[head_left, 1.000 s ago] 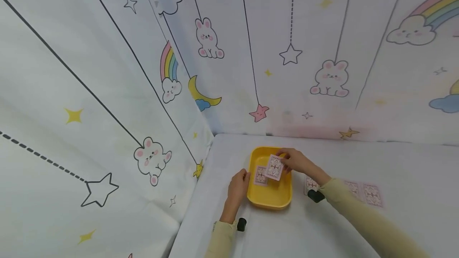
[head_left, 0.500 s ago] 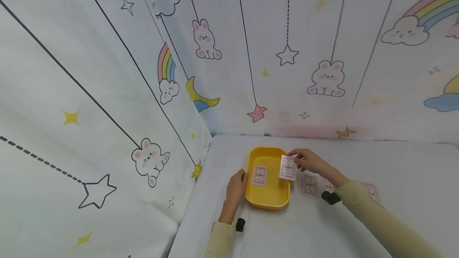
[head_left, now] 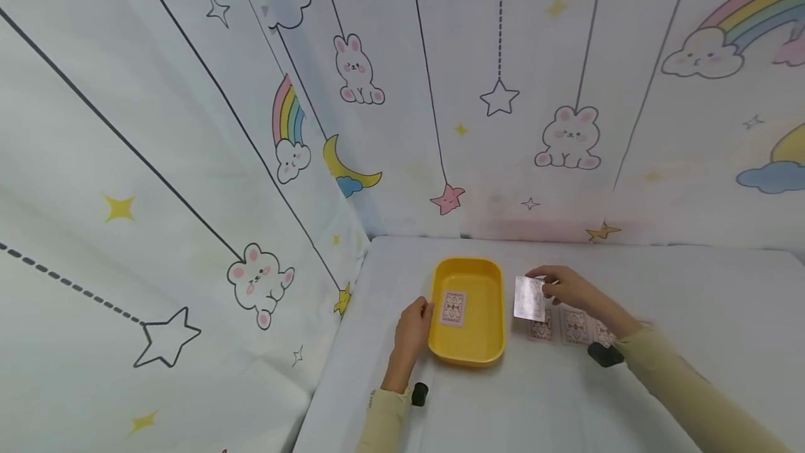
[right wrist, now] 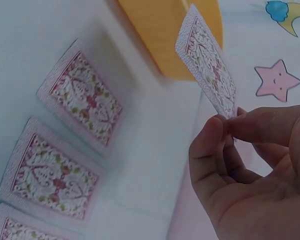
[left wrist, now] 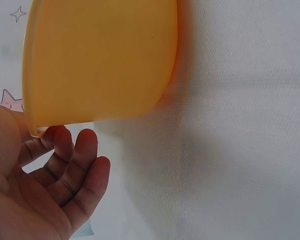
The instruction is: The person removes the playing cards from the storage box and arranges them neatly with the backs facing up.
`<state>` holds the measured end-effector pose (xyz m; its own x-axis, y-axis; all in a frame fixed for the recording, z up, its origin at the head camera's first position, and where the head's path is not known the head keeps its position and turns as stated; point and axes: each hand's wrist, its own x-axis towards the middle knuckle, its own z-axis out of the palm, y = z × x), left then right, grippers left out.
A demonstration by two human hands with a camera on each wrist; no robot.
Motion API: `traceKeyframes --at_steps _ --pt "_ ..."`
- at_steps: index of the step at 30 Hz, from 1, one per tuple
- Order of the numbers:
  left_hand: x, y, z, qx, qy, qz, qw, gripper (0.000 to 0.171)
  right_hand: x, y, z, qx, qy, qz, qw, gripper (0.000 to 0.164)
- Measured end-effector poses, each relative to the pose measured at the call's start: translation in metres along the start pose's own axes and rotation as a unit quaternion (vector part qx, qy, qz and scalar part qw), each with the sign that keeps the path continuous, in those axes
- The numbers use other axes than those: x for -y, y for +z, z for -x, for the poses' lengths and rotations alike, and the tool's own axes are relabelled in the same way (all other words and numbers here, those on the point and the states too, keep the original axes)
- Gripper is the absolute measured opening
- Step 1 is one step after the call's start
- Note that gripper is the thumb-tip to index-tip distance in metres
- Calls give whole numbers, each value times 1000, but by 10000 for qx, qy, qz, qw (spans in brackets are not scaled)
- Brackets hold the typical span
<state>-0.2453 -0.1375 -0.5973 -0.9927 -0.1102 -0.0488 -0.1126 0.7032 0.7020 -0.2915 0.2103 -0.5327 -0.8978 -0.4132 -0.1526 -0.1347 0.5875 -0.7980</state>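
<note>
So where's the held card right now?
In the head view, the held card is in midair right of the yellow tray, pinched in the right hand near the row of cards.

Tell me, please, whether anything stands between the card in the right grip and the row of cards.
Nothing visible does: the right grip pinches the card above the table, outside the tray, with open space toward the row of cards.

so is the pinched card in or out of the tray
Out: the right hand holds the playing card beside the yellow tray.

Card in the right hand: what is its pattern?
The card has white, red and green scrollwork; the right wrist view shows it best.
</note>
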Motion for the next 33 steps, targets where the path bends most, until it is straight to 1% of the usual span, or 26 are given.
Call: traceKeyframes --at_steps 3,6,12,18,24,31,33 --pt "0 0 1 -7 -5 2 10000 22 -9 -4 5 -56 46 60 10000 42" --pt "0 -1 2 -28 10 4 10000 23 -18 -7 9 -106 -22 160 9998 41" --pt "-1 -2 3 -34 13 -3 10000 23 -32 -15 19 -163 -25 80 9998 42" --pt "-2 -3 4 -8 4 0 10000 24 -46 -23 32 -268 -56 204 9994 39" --pt "-1 -2 2 -24 24 -8 10000 23 -58 -31 44 -304 58 302 9991 38" --pt "-1 0 1 -20 -10 -28 10000 23 -66 -38 58 -298 328 48 9990 42" --pt "0 1 1 -21 9 -42 10000 23 -70 -41 61 -306 370 81 9988 42"
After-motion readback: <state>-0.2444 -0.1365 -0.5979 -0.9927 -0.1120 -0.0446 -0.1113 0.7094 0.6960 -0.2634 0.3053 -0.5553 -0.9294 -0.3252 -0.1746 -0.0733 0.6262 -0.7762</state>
